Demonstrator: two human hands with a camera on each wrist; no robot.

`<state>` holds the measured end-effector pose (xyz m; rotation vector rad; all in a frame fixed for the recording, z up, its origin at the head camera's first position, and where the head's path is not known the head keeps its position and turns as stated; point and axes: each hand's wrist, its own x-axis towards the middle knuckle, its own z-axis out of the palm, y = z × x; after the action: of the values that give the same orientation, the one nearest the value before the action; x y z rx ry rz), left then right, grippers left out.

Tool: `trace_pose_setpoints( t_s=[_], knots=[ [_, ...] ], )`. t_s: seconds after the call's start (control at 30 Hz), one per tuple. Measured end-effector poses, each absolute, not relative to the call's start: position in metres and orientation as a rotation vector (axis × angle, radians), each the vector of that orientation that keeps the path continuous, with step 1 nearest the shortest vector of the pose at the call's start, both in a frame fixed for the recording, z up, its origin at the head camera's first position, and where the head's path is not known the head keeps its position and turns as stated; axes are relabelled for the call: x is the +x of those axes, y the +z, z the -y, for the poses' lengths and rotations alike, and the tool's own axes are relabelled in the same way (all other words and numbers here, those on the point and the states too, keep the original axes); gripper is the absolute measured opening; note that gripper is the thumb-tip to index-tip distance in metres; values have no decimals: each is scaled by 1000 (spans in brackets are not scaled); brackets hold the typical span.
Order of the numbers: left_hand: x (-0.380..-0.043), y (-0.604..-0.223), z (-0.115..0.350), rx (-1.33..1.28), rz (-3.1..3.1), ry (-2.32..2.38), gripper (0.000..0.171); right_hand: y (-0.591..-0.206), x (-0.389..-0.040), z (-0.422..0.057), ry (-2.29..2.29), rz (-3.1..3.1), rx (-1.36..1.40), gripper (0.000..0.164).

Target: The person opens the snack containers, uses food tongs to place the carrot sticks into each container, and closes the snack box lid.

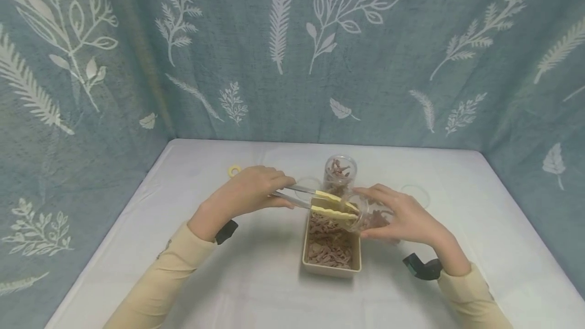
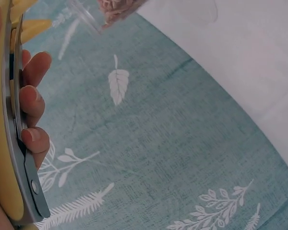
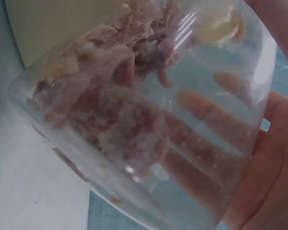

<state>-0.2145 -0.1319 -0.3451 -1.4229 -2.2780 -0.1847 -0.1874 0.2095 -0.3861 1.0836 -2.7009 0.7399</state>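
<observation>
My left hand (image 1: 256, 187) grips a pair of metal tongs (image 2: 12, 120) with yellow handle covers, its fingers curled round the arms. The yellow tips (image 1: 335, 212) reach into the mouth of a clear jar (image 1: 358, 212). That jar lies tipped on its side, its mouth to the left, in the grasp of my right hand (image 1: 407, 215). Brown, wrinkled dried pieces (image 3: 110, 96) cling together inside it; fingers show through the wall. Below the mouth stands a beige rectangular container (image 1: 331, 270) holding many similar pieces (image 1: 329, 253).
A second clear jar (image 1: 340, 166) with brown pieces stands upright behind the container. Two clear round lids, one at left (image 1: 307, 187) and another at right (image 1: 417, 194), lie on the white table (image 1: 256, 278). A yellow ring (image 1: 234, 170) shows beyond my left hand. Patterned curtains surround the table.
</observation>
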Motion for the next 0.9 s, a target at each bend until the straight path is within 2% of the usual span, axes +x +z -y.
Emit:
trace_pose_setpoints(
  t_s=[0.37,0.57,0.9],
  knots=[
    [-212,-340,130,-1438,2201,-156,35,-386,-187,-207,705,2695,1094,79],
    [-210,-325,116,-1449,2094,62,35,-385,-186,-207,669,2680,1090,81],
    [-206,-307,97,-1499,2251,151,44,-384,-185,-207,675,2665,1089,80]
  ],
)
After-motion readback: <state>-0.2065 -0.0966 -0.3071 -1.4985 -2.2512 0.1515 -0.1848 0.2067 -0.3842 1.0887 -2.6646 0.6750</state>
